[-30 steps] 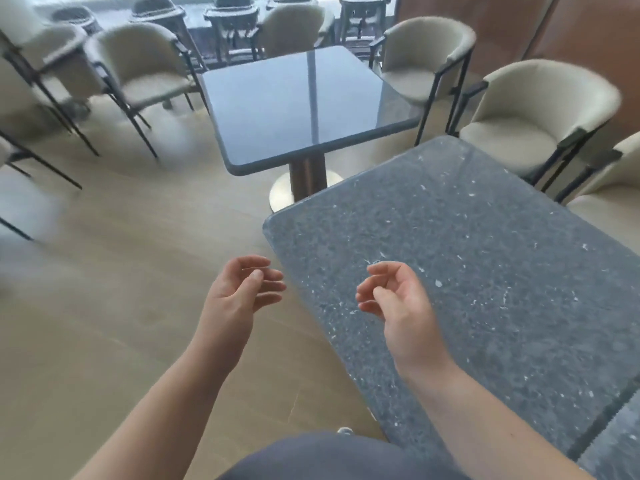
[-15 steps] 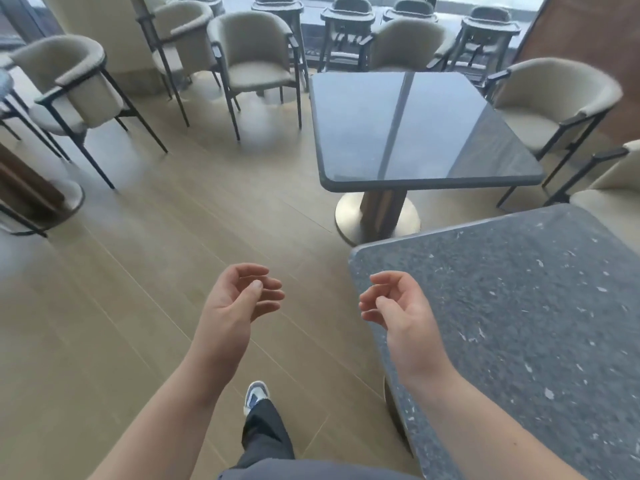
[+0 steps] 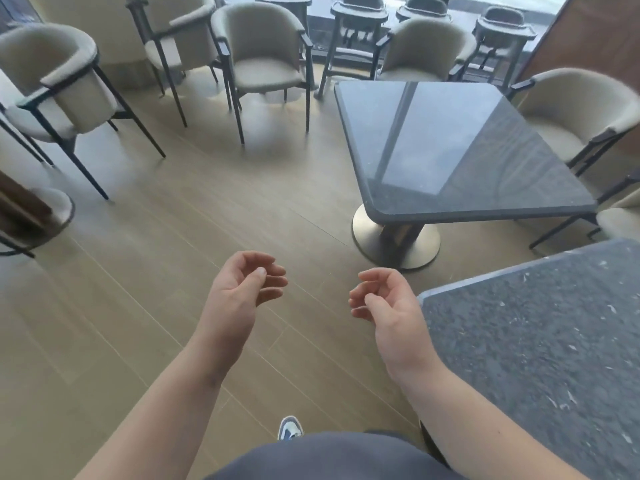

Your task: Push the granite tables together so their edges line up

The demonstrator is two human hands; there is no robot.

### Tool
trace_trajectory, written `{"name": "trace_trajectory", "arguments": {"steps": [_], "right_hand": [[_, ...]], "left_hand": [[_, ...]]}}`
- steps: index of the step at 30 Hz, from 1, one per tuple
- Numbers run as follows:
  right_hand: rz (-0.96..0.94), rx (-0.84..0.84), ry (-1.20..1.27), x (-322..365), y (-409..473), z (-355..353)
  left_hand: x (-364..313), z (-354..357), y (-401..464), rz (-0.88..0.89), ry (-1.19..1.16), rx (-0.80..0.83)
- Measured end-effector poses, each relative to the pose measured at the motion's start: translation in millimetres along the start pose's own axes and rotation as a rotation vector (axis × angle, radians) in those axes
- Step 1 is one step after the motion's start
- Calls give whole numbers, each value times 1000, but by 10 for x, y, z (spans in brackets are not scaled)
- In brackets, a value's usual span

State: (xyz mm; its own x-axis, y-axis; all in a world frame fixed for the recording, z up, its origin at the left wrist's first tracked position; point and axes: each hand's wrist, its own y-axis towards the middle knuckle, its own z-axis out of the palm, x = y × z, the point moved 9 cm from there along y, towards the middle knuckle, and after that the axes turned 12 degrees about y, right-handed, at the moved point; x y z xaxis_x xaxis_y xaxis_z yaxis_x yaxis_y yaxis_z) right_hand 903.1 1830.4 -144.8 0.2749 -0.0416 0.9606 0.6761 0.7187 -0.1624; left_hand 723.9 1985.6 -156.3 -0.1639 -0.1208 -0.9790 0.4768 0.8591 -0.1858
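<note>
You see soft cream chairs with thin dark legs standing around on the wood floor. Dark high chairs stand in a row by the window. A blue and white shoe peeks out down low.

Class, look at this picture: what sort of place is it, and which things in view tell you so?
Probably a restaurant or café dining room: granite pedestal tables, many matching upholstered armchairs, and a row of children's high chairs by the window.

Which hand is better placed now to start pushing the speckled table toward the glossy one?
Right. The right hand hovers just beside the speckled table corner; the left hand hangs over bare floor, farther away.
</note>
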Motion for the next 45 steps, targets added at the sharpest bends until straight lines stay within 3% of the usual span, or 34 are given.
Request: {"name": "trace_trajectory", "arguments": {"steps": [12,22,28,33,37,41,45], "right_hand": [[8,-149,58,30,983,102],[168,-201,107,-537,2455,4],[272,-335,106,-814,3315,-440],[528,-493,139,-1305,3559,-781],[722,-723,272,-1640,3611,-1198],[766,-899,443,-1767,3821,-1451],[691,-1040,659,-1918,4083,-1485]], "left_hand": [[-275,307,1078,-37,36,159],[-97,694,2426,-180,220,213],[67,1258,3325,-268,277,304],[440,1770,3848,-483,282,414],[825,2253,4219,-707,199,524],[1186,2750,4613,-876,192,619],[1488,3176,4878,-1046,224,692]]}}
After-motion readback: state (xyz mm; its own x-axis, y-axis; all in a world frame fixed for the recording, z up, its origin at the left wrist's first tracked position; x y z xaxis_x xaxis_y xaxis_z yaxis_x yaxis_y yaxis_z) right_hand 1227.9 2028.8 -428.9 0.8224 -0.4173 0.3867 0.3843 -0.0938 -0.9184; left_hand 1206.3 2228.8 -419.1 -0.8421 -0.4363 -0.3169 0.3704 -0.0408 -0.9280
